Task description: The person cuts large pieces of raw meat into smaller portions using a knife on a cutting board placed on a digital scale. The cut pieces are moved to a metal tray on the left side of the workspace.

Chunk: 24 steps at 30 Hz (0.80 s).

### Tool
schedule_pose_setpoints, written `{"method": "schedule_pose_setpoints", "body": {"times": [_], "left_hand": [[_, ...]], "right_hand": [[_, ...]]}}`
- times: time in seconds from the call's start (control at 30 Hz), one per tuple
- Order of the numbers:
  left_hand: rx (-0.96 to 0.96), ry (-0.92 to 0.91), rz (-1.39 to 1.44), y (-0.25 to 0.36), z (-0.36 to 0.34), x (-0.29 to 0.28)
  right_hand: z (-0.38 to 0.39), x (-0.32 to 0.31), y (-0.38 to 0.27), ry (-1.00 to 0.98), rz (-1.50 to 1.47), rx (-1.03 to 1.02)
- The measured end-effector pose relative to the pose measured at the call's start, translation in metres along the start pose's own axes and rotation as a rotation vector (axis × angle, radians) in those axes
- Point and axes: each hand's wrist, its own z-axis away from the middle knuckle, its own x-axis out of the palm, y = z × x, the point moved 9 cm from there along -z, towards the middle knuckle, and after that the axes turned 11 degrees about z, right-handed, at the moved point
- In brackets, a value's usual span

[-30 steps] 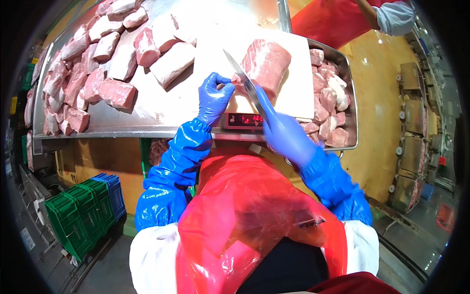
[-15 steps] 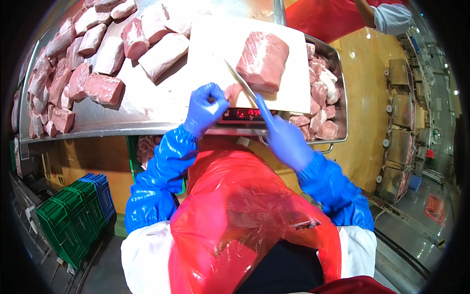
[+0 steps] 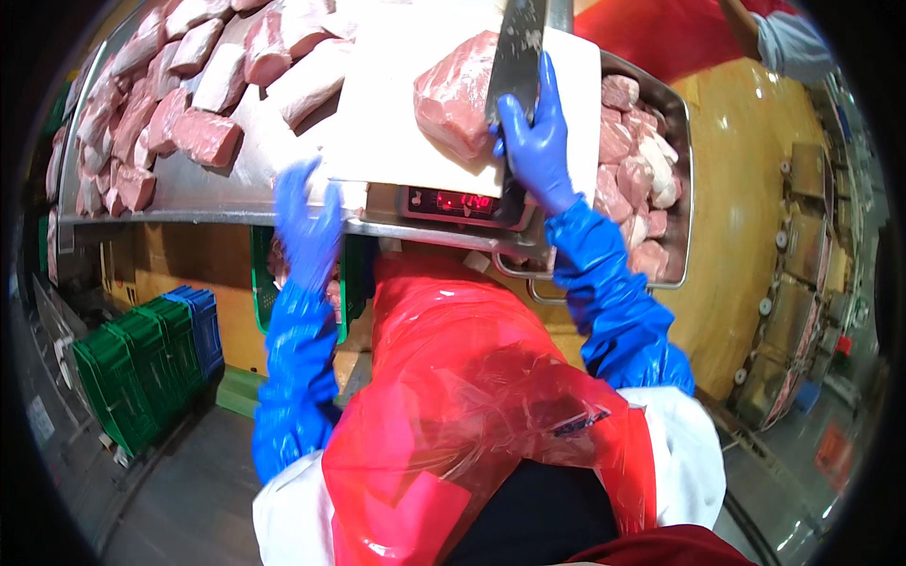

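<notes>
My right hand (image 3: 540, 151), in a blue glove, grips a knife (image 3: 518, 52) over the white cutting board (image 3: 377, 113). Its broad, dark blade points away from me, along the right side of a thick block of raw meat (image 3: 455, 99). Whether the blade touches the meat I cannot tell. My left hand (image 3: 310, 222), gloved too and smeared by motion, is over the table's near edge, left of the board's corner. Its fingers are apart and I see nothing in them. A scale with a red lit display (image 3: 464, 204) sits at the board's near edge.
Many raw meat pieces (image 3: 208, 137) lie on the metal table (image 3: 245, 203) to the left. A steel tray (image 3: 687, 189) of cut meat stands right. Below are a green crate (image 3: 264, 292) and stacked green crates (image 3: 132, 377). Another person's sleeve (image 3: 797, 42) shows far right.
My left hand has moved left off the board's near edge and its fingers have opened. The right hand has gone farther away with the knife, its blade now turned broadside. The scale's digits differ.
</notes>
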Motion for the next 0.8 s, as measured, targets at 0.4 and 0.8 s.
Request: {"method": "schedule_pose_setpoints", "body": {"times": [0.4, 0.8], "left_hand": [[0.206, 0.078, 0.234, 0.090, -0.042, 0.082], [-0.043, 0.165, 0.295, 0.067, -0.032, 0.073]], "right_hand": [[0.028, 0.021, -0.024, -0.289, 0.470, -0.173], [0.148, -0.106, -0.023, -0.696, 0.923, 0.036]]}}
